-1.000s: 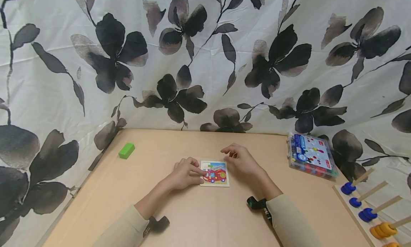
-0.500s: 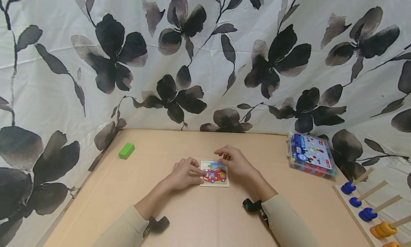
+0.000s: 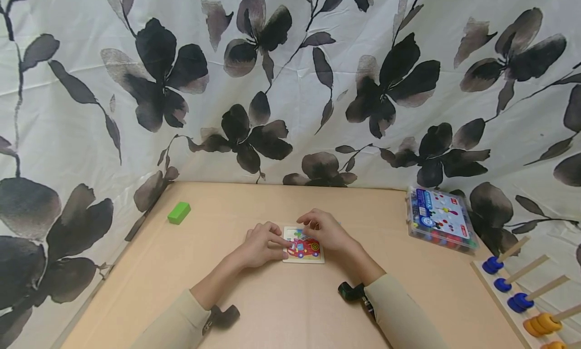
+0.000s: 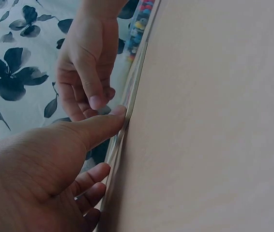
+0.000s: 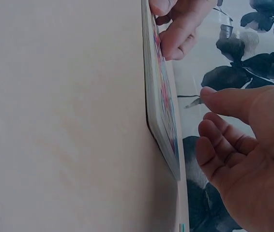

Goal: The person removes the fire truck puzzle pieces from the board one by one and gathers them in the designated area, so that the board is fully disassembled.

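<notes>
The board [image 3: 305,248], pictured with a red truck, lies flat near the lower centre of the head view. The left hand [image 3: 263,244] grips its left side between thumb and fingers. The right hand [image 3: 328,231] hovers over its upper right, fingers loosely bent, grasping nothing. On the table [image 3: 272,308], a green block [image 3: 179,213] sits left of centre, a box [image 3: 440,220] right of centre, and a ring rack [image 3: 519,302] lower right. Flowered cloth [image 3: 313,122] fills the upper frame.

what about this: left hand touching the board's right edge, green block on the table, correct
The edge is wrong: the head view shows the left hand touching the left edge of the board. The green block is on the table.
</notes>
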A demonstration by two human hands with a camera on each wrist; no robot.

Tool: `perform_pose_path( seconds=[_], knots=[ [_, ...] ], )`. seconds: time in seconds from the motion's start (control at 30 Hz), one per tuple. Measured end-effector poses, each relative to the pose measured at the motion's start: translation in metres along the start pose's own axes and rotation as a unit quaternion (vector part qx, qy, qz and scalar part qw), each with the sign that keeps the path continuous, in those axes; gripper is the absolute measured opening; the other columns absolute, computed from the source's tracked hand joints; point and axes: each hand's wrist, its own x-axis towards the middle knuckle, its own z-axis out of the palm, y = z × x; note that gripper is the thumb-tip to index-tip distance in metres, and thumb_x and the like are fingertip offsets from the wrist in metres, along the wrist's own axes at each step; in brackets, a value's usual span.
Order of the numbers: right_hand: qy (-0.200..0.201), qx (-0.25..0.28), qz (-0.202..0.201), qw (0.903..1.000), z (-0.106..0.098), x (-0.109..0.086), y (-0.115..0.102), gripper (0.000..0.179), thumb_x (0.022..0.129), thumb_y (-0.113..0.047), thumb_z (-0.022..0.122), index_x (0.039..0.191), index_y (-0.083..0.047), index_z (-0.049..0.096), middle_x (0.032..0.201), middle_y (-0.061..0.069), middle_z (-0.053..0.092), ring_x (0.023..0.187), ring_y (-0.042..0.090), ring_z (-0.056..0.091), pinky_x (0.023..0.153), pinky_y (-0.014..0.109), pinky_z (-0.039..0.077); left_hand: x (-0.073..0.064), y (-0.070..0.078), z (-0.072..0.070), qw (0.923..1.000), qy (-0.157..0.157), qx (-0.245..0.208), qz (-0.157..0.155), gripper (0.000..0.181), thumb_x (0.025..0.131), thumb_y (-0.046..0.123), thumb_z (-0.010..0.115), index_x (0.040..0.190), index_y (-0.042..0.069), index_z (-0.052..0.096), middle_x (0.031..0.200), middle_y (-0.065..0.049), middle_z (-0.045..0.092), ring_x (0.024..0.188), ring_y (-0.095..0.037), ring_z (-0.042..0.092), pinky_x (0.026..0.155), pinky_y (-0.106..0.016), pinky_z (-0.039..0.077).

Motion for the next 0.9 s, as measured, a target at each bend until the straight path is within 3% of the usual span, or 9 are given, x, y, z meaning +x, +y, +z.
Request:
perform_pose_path(
  seconds=[0.63, 0.9],
  knots=[
    [-0.032, -0.038, 0.004, 0.9988, 0.013, 0.004, 0.008, 0.023, 0.095, -0.010, 0.075, 0.118, -0.013, 0.077, 0.098, 0.000, 0.064, 0.085, 0.015, 0.055, 0.073, 0.024, 0.048, -0.001, 0.000, 0.001, 1.0000, -0.004, -0.005, -0.003, 0.026, 0.087, 0.035, 0.084, 0.112, 0.026, 0.083, 0.120, 0.001, 0.057, 0.108, -0.019, 0.042, 0.092, -0.047, 0.027],
    [-0.046, -0.038, -0.004, 0.9982, 0.013, 0.004, 0.007, 0.019, 0.098, -0.010, 0.072, 0.116, -0.011, 0.078, 0.098, 0.001, 0.062, 0.081, 0.015, 0.050, 0.069, 0.024, 0.041, 0.000, 0.001, 0.002, 0.9999, -0.002, -0.008, -0.005, 0.026, 0.087, 0.036, 0.084, 0.111, 0.026, 0.083, 0.121, -0.001, 0.058, 0.111, -0.021, 0.043, 0.093, -0.048, 0.027]
  ],
)
